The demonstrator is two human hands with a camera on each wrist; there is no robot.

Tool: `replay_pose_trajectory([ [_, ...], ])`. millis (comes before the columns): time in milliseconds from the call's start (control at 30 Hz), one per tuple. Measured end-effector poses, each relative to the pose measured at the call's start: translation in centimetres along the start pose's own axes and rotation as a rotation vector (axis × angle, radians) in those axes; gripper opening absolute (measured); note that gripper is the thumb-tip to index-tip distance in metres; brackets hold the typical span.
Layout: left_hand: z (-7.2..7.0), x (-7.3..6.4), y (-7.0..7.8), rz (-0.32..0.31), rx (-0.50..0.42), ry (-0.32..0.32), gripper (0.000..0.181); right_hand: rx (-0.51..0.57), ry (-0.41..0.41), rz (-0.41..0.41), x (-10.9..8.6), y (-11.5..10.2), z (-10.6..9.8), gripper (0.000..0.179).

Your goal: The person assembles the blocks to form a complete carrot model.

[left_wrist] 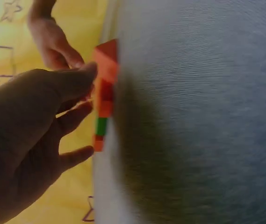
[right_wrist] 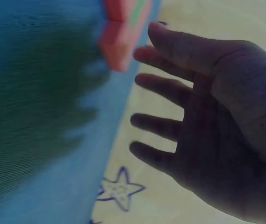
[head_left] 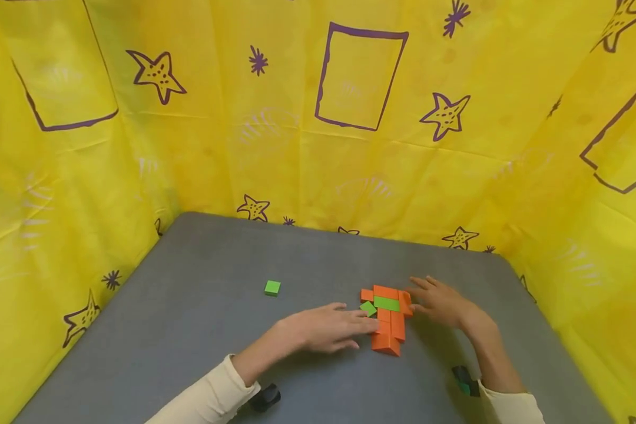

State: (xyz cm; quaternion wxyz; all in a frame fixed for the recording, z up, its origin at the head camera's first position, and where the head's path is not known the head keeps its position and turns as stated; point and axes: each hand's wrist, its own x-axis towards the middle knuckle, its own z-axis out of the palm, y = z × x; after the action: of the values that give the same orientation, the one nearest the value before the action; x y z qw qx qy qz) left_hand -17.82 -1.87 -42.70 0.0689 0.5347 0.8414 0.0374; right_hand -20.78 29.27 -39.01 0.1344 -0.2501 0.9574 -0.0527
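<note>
"On the grey table (head_left: 217, 265), where did we see the orange blocks (head_left: 386, 343)?"

"We saw them packed together between the left hand (head_left: 325, 328) and the right hand (head_left: 442, 301), with a green bar (head_left: 386, 304) among them and a small green block (head_left: 368, 308) askew at their left."

"How did the fingers lie?"

"We saw the left ones loosely extended at the orange blocks' edge, gripping nothing we could make out, though we couldn't tell whether they touched. The right ones were spread just beside the other edge, holding nothing."

"Anything farther off?"

"We noticed a lone green block (head_left: 272, 288), well apart to the left."
</note>
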Motion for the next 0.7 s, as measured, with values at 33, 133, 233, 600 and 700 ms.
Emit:
replay_pose_trajectory([
  [33, 0.5, 0.3, 0.2, 0.008, 0.022, -0.017, 0.056, 0.021, -0.031, -0.014, -0.2, 0.2, 0.4, 0.051],
  [133, 1.2, 0.2, 0.3, 0.002, 0.076, -0.026, 0.053, 0.083, -0.067, -0.032, -0.7, 0.8, 1.5, 0.05],
  [233, 1.1, -0.6, 0.1, -0.008, 0.064, 0.03, 0.049, 0.094, -0.023, -0.037, -1.2, 1.5, 1.9, 0.034],
  [600, 1.0, 0.0, -1.2, -0.039, -0.06, -0.009, 0.067, 0.102, 0.008, 0.022, -1.3, 2.5, 2.6, 0.046],
  [700, 1.1, 0.3, -1.3, -0.048, -0.065, 0.014, 0.069, 0.108, 0.022, 0.031, -1.1, 2.6, 2.8, 0.042],
])
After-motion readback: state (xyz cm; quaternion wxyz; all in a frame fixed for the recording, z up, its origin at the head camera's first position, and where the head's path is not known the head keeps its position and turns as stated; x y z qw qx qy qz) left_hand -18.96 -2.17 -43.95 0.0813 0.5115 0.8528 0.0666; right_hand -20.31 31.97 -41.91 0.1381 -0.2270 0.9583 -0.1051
